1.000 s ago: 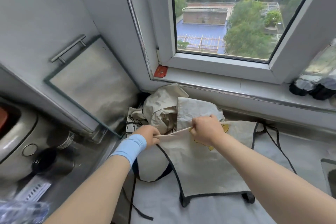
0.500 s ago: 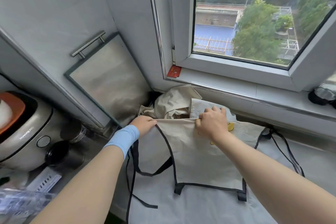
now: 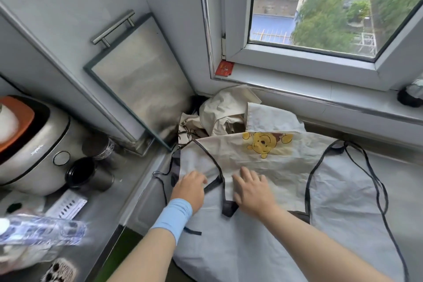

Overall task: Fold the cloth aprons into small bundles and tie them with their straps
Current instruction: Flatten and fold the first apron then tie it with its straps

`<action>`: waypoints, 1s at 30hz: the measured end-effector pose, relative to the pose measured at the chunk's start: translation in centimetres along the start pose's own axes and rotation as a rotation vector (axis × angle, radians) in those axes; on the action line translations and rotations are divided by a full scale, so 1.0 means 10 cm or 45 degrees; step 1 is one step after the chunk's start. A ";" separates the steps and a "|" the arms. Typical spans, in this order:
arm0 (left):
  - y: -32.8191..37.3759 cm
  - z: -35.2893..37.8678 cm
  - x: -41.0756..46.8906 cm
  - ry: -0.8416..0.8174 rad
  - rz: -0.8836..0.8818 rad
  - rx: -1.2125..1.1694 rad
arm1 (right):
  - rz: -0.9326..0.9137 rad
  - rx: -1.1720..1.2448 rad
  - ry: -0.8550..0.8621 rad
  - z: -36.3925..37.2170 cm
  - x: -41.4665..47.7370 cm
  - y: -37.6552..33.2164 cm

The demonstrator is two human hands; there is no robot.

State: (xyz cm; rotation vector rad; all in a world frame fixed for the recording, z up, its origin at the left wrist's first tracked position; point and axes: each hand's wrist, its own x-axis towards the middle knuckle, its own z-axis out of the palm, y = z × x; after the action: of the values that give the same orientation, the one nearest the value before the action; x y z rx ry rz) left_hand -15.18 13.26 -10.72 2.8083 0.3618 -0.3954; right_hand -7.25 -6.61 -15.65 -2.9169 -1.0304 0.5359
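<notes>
Head view: apron (image 3: pixel 274 167) spread flat mid-frame. R hand (image 3: pixel 251 188) flat, fingers splayed, pressing cloth; L hand (image 3: pixel 190 186) at black trim (image 3: pixel 214 185), fingers bent, grip unclear. Cloth looks thin, limp, light; prob. best taken at trimmed edges. Straps (image 3: pixel 386 201) trail toward 3 o'clock, may snag.

The spread apron (image 3: pixel 263 165) in the centre of the frame is showing a cream ground edged in black binding, and a yellow cartoon bear (image 3: pixel 263 144) with a touch of reddish brown is sitting on its upper part. Its straps (image 3: pixel 307 190) are running black across a pale grey-white cloth (image 3: pixel 343 213) at the right. A light blue wristband (image 3: pixel 172 215) is circling the wrist at lower centre. Behind, the crumpled aprons (image 3: pixel 224 112) are lying cream. A red card (image 3: pixel 224 68) is standing out at the window corner, and the silver cooker (image 3: pixel 34 151) at the left is wearing an orange top.
</notes>
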 end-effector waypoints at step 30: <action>1.33 0.12 1.73 -0.275 0.541 0.677 | -0.009 -0.185 0.106 -0.22 0.37 1.93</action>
State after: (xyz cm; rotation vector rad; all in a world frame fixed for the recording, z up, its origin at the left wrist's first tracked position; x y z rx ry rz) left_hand 4.44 4.05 -13.84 3.1765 -0.4477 -0.7765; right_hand 7.94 -19.25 -16.95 -3.0289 -1.1139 0.3496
